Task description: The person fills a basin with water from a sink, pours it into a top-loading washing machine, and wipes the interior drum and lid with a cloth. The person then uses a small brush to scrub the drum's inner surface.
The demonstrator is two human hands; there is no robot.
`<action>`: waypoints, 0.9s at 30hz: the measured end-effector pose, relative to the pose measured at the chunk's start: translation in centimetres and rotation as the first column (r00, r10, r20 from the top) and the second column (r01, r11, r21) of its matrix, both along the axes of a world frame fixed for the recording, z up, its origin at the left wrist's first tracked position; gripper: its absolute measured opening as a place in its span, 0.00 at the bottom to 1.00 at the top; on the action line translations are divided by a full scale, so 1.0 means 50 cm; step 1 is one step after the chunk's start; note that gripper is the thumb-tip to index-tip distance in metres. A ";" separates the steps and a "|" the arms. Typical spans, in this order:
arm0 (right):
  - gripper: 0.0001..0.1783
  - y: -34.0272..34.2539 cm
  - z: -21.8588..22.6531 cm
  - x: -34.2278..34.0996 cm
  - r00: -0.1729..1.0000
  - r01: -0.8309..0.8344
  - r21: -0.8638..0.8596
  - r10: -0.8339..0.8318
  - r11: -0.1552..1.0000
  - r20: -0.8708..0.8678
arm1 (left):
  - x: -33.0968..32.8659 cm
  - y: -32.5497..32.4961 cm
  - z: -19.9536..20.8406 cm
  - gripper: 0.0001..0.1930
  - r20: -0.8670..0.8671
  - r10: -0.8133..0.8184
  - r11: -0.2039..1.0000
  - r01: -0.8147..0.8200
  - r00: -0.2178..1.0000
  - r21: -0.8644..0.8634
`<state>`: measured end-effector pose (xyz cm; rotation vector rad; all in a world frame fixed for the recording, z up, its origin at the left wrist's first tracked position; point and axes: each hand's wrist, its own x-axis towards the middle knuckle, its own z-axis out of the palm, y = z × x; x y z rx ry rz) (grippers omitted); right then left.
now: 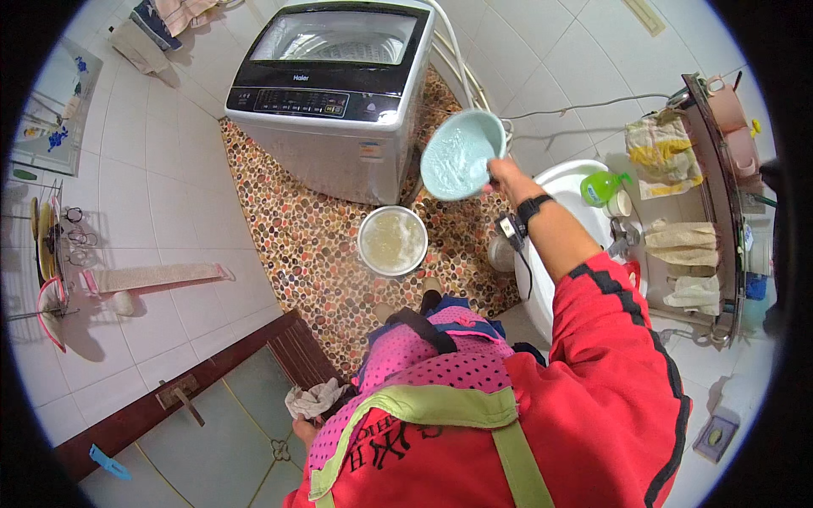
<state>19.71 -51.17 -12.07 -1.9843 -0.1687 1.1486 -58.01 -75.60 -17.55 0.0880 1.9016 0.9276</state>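
Note:
My right hand [506,179], with a black watch on the wrist, grips the rim of a light blue plastic basin [457,157]. The basin is tilted in the air between the washing machine and the sink, and its inside shines as if wet. Down at my left side, my left hand [303,428] is closed on a crumpled whitish rag [312,400]; the pink dotted apron [457,360] partly covers that arm. A round metal basin [392,241] of cloudy, yellowish water stands on the floor before my feet.
A washing machine [330,102] stands ahead. To the right, a white sink [542,190] bears a green pump bottle [600,188], below a wall shelf [710,203] hung with cloths. A dark-framed door [220,440] lies at lower left, and the floor is pebble-patterned [313,254].

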 end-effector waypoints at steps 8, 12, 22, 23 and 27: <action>0.18 0.189 0.184 0.159 0.979 0.130 0.182 -0.155 0.975 0.134 | 0.028 -0.029 0.011 0.06 -0.035 -0.014 1.000 0.013 0.999 -0.018; 0.19 0.138 0.239 0.205 0.961 0.208 0.329 -0.255 0.921 0.106 | 0.033 -0.026 0.010 0.05 -0.033 -0.046 0.999 0.045 0.998 -0.023; 0.17 -0.357 0.147 0.218 0.835 0.523 0.281 -0.417 0.805 -0.360 | 0.012 0.068 -0.033 0.04 -0.008 -0.191 0.981 0.191 0.982 0.011; 0.15 -0.423 0.139 0.201 0.828 0.527 0.281 -0.411 0.802 -0.381 | 0.008 0.081 -0.039 0.04 -0.007 -0.220 0.975 0.220 0.975 0.016; 0.15 -0.651 0.139 0.113 0.740 0.601 0.180 -0.457 0.779 -0.493 | -0.006 0.149 -0.062 0.04 -0.033 -0.243 0.969 0.244 0.969 0.047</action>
